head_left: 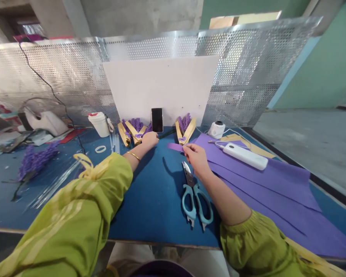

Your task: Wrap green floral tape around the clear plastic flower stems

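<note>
My right hand (196, 158) pinches the end of a narrow purple foam strip (175, 146) just above the blue table (150, 200). My left hand (150, 138) reaches far forward, fingers curled, beside the small purple-and-tan paper bouquets (134, 130) and just below a black phone (157, 119) propped upright; what it grips is hidden. Teal-handled scissors (193, 194) lie shut on the table under my right wrist. Another bouquet (185, 129) stands right of the phone.
Purple foam sheets (276, 192) cover the right side, with a white power bank (245, 156) and a small white round device (217, 129) on them. A white cup (99, 124), tape ring (100, 149), clear sticks (54, 184), purple flower pile (36, 159) and glue gun (43, 120) sit left. Perforated metal screen (248, 73) behind.
</note>
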`<state>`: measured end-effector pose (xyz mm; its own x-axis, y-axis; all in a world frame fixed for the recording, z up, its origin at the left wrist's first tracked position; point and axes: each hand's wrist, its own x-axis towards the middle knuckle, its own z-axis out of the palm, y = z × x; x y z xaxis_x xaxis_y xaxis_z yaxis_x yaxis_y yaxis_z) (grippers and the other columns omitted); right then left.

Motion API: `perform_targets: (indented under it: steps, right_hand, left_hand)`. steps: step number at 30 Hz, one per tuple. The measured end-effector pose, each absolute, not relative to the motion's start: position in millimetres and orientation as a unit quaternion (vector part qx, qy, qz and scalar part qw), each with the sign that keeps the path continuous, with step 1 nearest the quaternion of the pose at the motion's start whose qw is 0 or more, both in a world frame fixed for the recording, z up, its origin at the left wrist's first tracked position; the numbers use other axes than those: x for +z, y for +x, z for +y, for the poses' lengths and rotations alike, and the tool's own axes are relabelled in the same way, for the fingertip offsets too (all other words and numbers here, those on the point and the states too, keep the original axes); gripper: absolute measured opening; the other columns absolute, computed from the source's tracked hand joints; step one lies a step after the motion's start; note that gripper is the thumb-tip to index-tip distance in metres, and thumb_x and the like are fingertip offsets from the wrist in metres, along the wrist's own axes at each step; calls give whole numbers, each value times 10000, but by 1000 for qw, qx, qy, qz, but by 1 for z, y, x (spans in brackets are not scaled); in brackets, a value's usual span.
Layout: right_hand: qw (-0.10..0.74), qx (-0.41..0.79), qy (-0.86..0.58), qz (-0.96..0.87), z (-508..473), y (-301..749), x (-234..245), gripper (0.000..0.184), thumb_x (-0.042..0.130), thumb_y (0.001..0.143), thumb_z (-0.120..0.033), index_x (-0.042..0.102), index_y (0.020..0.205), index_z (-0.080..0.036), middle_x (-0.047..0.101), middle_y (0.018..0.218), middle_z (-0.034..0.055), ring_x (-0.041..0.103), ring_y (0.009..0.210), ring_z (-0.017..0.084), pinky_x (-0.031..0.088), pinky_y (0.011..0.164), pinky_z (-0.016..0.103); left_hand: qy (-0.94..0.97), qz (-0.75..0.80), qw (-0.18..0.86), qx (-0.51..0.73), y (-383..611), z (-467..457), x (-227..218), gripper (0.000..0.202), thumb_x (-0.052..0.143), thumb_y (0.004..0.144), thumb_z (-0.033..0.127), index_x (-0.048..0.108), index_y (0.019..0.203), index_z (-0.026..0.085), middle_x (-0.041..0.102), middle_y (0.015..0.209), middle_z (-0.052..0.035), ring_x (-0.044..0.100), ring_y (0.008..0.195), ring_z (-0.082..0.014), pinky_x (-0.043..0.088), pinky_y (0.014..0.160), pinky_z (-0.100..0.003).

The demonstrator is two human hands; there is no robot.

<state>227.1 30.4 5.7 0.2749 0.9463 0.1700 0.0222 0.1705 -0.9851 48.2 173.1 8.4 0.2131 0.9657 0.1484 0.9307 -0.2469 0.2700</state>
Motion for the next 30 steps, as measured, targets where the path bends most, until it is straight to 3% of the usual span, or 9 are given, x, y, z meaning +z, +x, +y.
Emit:
perform_targets:
  steps: [4,7,11,19,30]
  right_hand:
    - [604,388,-533,-448,32,228,4,155,606,689,-316,577,682,-164,585,564,-24,443,412,71,331,437,223]
    - [601,392,-545,-434,31,228,5,132,584,702,-290,567,713,-160,635,610,-2,479,411,72,346,435,219]
    - [600,395,-546,-431,31,227,6,87,562,721,-246,557,726,-160,637,619,-5,501,417,71,350,430,212]
    - [612,408,-533,-418,33,226,4,130,554,709,-199,607,816,-148,626,601,-24,494,414,66,372,448,209]
    - [611,400,-538,-421,35,227,6,90,552,700,-176,597,772,-147,620,589,-17,487,405,66,353,426,204]
  left_hand:
    - [746,655,30,117,64,202,-9,271,619,787,287,700,955,90,683,1032,-187,628,1016,-299,487,824,-348]
    - [733,672,17,100,69,216,-18,323,604,845,337,655,1035,81,657,1086,-165,620,1023,-259,498,855,-383]
    - [726,683,4,79,72,223,-27,322,567,891,346,598,1111,113,620,1116,-108,611,994,-206,512,857,-414]
    - [751,656,-28,69,70,199,-30,342,550,902,314,563,1178,113,581,1190,-125,580,1061,-228,494,897,-436]
    - [744,668,20,25,71,190,-18,370,570,888,338,554,1191,126,576,1182,-119,592,1015,-218,515,851,-417]
